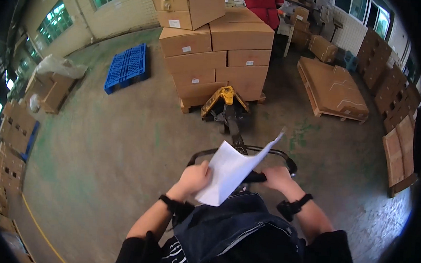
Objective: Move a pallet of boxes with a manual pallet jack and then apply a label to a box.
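My left hand [194, 179] is closed on a folded white sheet of paper [229, 171]. Its far right corner curls up over the black handle [255, 177] of a pallet jack; whether the left fingers also touch the handle is hidden. On the right side of that handle, my right hand [281, 178] is wrapped round the grip. From the handle a dark shaft leads ahead to the jack's yellow body [227, 95]. This stands right at a wooden pallet [186, 109] carrying stacked brown cartons [243, 37], with one carton [207, 6] askew on top.
A blue plastic pallet [126, 67] lies left of the stack. To the right, flattened cardboard [331, 86] rests on a wooden pallet. Cartons [51, 88] and plastic wrap line the left side. Beyond the stack stands a person in red [260, 3] near a table.
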